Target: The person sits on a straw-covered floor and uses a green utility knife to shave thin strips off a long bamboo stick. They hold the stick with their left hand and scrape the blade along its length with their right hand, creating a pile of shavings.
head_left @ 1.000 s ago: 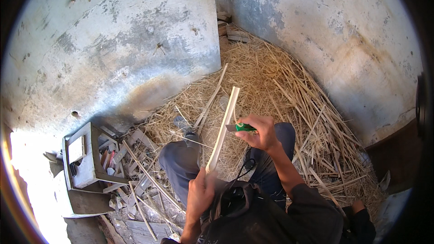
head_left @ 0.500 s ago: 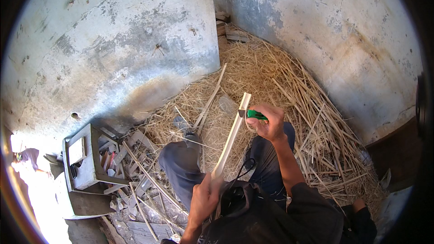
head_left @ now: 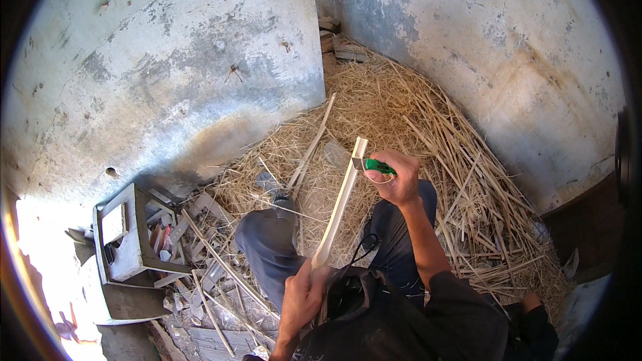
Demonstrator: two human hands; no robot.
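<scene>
A pale split bamboo strip (head_left: pixel 340 206), hollow on its inner face, slants up and away in front of my lap. Near the lower end, my left hand (head_left: pixel 303 294) is closed around it. My right hand (head_left: pixel 400 179) grips a green-handled utility knife (head_left: pixel 380 166). The knife's dark, short blade reaches the right edge of the strip near its far end; how deep it cuts is too small to tell. A thin curled sliver hangs beneath the knife by my right fingers.
Straw-like shavings (head_left: pixel 374 97) cover the ground ahead. A heap of thin sticks (head_left: pixel 461 160) curves along the right wall. On the left, a wooden stool (head_left: pixel 137 241) lies tipped beside scattered scraps. Peeling walls (head_left: pixel 221 47) close in the far side. My knees flank the strip.
The far end of the bamboo strip has swung slightly left. The knife has tilted a little, its blade now angled up-left. Both hands have kept their grip.
</scene>
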